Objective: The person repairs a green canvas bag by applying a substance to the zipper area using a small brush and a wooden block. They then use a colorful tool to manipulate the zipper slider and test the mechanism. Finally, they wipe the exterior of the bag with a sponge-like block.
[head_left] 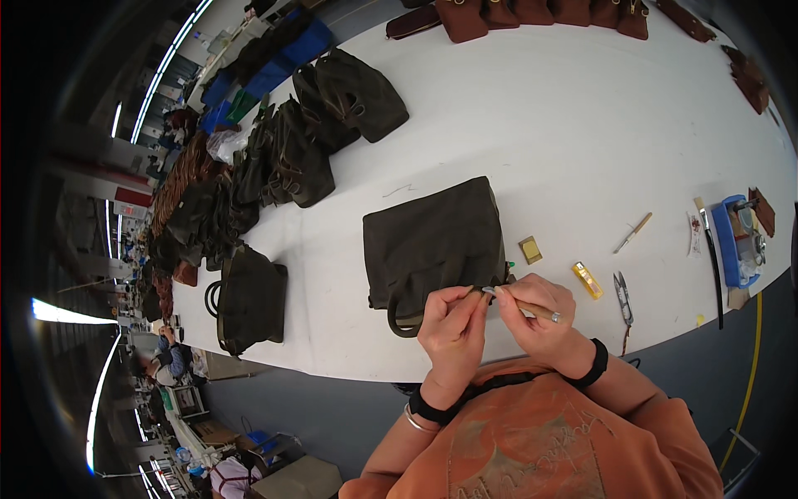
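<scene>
A dark olive handbag (432, 237) lies on the white table in front of me, its looped handle (402, 326) toward my body. Over its near right corner, my left hand (453, 328) pinches a small dark piece; whether it belongs to the bag cannot be made out. In my right hand (532, 312) is a wooden-handled tool (539, 311) with a metal end cap. Its short metal tip (489, 289) meets the dark piece at my left fingertips. The fingers hide most of the tool.
Right of the bag lie a yellow block (529, 249), a yellow lighter (588, 280), thread snips (623, 301), a wooden-handled pointed tool (633, 233), a brush (703, 218) and a blue tray (731, 241). Dark bags (362, 96) stand at left; brown bags (532, 10) line the far edge.
</scene>
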